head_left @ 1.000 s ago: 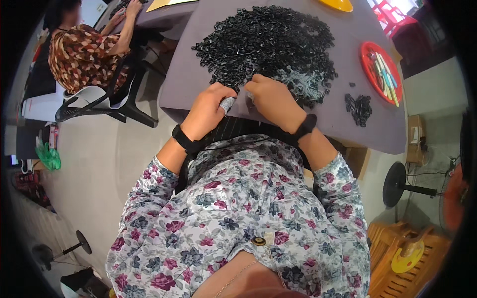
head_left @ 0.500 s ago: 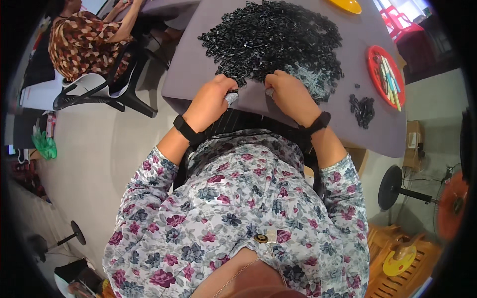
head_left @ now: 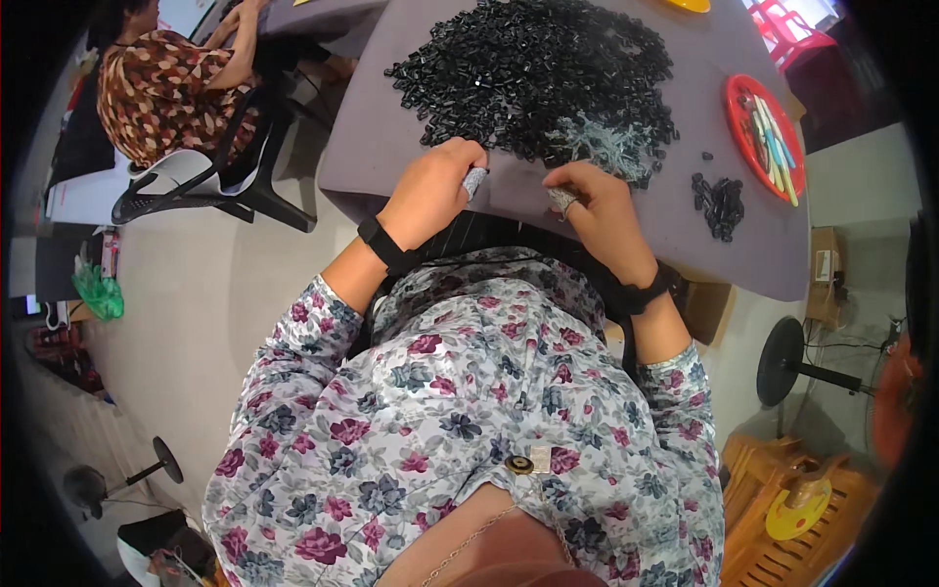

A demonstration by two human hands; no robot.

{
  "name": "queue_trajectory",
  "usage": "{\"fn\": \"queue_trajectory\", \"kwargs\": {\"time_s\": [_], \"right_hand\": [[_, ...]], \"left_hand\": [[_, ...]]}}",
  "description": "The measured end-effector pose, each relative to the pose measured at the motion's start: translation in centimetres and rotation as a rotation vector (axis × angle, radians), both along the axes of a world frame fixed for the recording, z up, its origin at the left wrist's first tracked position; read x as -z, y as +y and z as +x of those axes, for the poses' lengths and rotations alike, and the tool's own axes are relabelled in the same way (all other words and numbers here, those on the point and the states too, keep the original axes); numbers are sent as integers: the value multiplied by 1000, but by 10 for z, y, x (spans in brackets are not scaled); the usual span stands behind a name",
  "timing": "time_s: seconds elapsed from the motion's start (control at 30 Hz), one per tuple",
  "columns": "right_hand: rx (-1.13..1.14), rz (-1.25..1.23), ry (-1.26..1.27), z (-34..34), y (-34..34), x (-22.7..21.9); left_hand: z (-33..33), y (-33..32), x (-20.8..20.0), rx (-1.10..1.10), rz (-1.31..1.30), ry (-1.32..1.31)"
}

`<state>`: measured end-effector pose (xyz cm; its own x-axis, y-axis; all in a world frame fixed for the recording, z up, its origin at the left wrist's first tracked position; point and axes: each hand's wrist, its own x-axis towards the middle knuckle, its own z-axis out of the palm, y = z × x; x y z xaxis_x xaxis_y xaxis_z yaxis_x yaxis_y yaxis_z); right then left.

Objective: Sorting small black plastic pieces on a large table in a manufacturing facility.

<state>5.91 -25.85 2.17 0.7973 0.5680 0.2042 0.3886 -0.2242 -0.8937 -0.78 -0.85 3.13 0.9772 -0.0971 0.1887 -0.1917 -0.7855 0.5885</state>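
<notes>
The left hand (head_left: 430, 199) curls near the edge of the table (head_left: 362, 142) — whether it grips anything cannot be told — while the right hand (head_left: 606, 213) has thumb and forefinger apart. Black pieces (head_left: 538, 78) lie heaped beyond both hands, grey scraps (head_left: 606, 145) at the near right.

Black pieces (head_left: 533, 73): small glints
Red chairs (head_left: 794, 44): washed-out glare, beyond the bench (head_left: 367, 147)
Orange fan (head_left: 894, 401): warped, soft, right of bench
</notes>
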Motion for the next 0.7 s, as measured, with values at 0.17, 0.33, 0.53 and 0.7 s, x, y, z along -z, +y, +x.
{"fn": "queue_trajectory", "kwargs": {"time_s": [0.17,0.33,0.53,0.7], "right_hand": [[-2,32,57,1,-4,14],[24,19,6,-1,-2,15],[23,0,77,-3,-2,14],[26,68,140,-5,1,19]], "left_hand": [[-1,8,0,30,1,-75],[-3,6,-1,22,21,-95],[16,-1,-6,109,234,-96],[20,-4,-9,136,315,-95]]}}
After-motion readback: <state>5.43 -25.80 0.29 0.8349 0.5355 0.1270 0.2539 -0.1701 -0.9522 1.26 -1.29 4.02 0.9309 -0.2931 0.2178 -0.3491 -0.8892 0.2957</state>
